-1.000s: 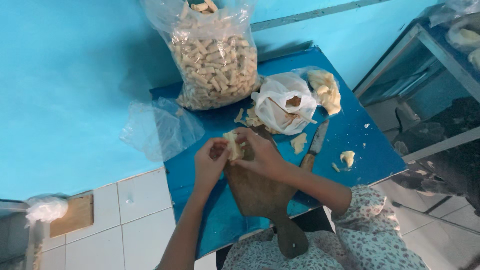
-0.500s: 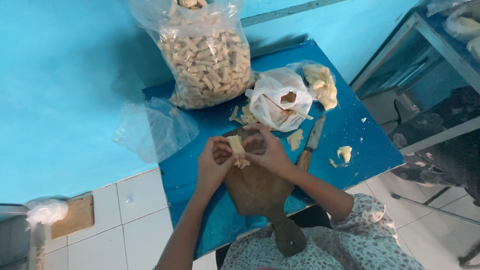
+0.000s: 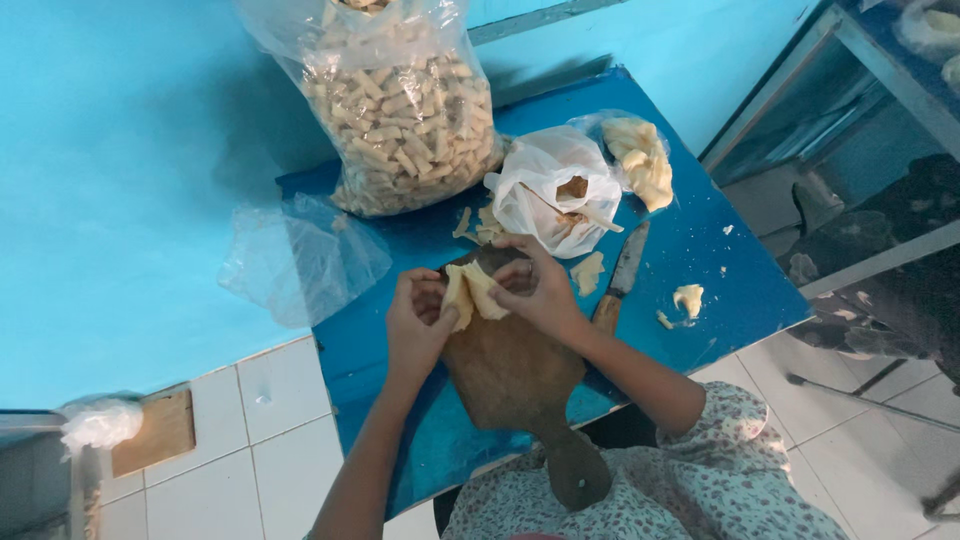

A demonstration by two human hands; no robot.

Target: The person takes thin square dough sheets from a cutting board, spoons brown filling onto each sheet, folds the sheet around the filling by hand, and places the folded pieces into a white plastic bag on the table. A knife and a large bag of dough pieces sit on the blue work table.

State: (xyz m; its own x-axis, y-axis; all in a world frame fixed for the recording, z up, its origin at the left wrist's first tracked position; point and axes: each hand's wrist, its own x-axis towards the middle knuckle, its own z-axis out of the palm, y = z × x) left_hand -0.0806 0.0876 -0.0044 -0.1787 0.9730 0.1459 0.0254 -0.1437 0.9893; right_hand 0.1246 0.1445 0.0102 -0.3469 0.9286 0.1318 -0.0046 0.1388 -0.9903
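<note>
Only the head view here, looking straight down at a small blue table (image 3: 700, 290) pushed against a turquoise wall.

Both hands meet over the top end of a brown wooden cutting board (image 3: 510, 370) with a paddle handle pointing back toward the person. The left hand (image 3: 418, 325) and the right hand (image 3: 535, 290) are each pinching a pale yellow sheet of dough (image 3: 470, 292) between thumb and fingertips, left hand on its left edge, right hand on its right edge and top. The fingers are curled in tight around the piece, not spread. The dough sits right between the two sets of fingertips, just above the board; can't tell if it touches the wood.

Just past the right fingertips there's a white plastic bag (image 3: 550, 195) with something brownish showing in its open mouth. Just right of the right hand lies a knife (image 3: 620, 275) with a wooden handle, and a small dough scrap (image 3: 588, 272) sits between the knife and the knuckles. Another dough scrap (image 3: 688, 298) lies further right, well apart from the fingers. Beyond the white bag is a clear bag of pale dough pieces (image 3: 640, 160).

Far beyond the left fingers stands a big clear bag of rolled pastry sticks (image 3: 400, 110), and an empty crumpled clear bag (image 3: 300, 260) lies off to the left of the left hand.
</note>
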